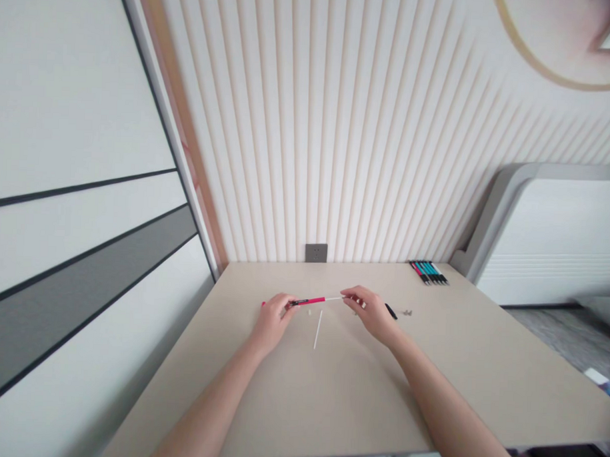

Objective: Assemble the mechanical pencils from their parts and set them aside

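Observation:
My left hand [274, 317] pinches a pink and black pen barrel [312, 301] by its left end, above the table. From the barrel's right end runs a thin white refill [334, 297], whose far tip is between the closed fingers of my right hand [369, 312]. Barrel and refill lie nearly in one line; how deep the refill goes inside is hidden. Below them on the table is a loose white stick [318, 330], with a tiny pale piece [309, 312] near its top. A black pen part [391, 311] lies just right of my right hand, beside small metallic pieces [407, 313].
Several pens [429, 273] lie side by side at the table's back right. The beige table [329, 396] meets a ribbed wall with a dark socket [316, 253]. A white cabinet [84, 261] stands at the left, a padded headboard [560, 231] at the right.

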The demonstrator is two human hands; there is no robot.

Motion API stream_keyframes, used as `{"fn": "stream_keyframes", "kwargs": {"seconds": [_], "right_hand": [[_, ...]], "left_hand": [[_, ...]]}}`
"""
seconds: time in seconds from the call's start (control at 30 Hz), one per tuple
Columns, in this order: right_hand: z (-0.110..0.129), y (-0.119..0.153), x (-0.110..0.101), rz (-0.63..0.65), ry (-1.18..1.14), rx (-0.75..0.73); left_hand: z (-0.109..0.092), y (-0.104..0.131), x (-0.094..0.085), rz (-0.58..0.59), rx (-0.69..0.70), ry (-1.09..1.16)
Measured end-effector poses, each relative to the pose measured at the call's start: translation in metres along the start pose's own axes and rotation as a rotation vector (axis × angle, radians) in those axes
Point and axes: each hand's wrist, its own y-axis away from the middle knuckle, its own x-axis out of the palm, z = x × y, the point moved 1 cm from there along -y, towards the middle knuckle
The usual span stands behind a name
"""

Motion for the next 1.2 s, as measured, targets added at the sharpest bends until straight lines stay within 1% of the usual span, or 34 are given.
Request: {"fn": "stream_keyframes", "kwargs": {"seconds": [0.2,0.33,0.43,0.57,0.67,0.77,0.83,0.9,0.97,1.03,1.1,1.2], "right_hand": [[0.009,0.001,-0.002,0.044,-0.011,0.042],[0.015,0.003,-0.001,0.083,-0.052,0.055],[0.015,0.004,0.002,0.126,-0.062,0.078],[0.014,0.005,0.007,0.176,-0.055,0.108],[0.011,0.004,0.007,0.150,-0.045,0.076],[0.001,0.000,-0.003,0.040,0.103,0.082],[-0.012,-0.002,-0.014,-0.047,0.280,0.149],[-0.027,-0.001,-0.027,-0.090,0.453,0.272],[-0.042,0.002,-0.037,-0.058,0.563,0.408],[-0.052,0.005,-0.041,0.006,0.608,0.504],[-0.058,0.008,-0.040,0.056,0.628,0.546],[-0.061,0.010,-0.034,0.098,0.657,0.553]], "left_hand": [[0.001,0.000,0.001,0.030,0.001,0.023],[0.000,0.001,0.003,0.064,0.033,0.042],[0.000,0.001,0.003,0.075,0.052,0.055],[0.001,0.000,0.004,0.092,0.037,0.064],[0.002,0.000,0.005,0.091,0.013,0.061],[0.004,0.000,0.006,0.079,0.000,0.065],[0.004,0.000,0.006,0.066,-0.005,0.067],[0.005,0.001,0.006,0.058,-0.007,0.067],[0.005,0.000,0.006,0.057,-0.002,0.073],[0.005,0.000,0.007,0.060,0.009,0.082],[0.005,0.000,0.007,0.064,0.015,0.089],[0.004,0.000,0.007,0.067,0.009,0.086]]}}
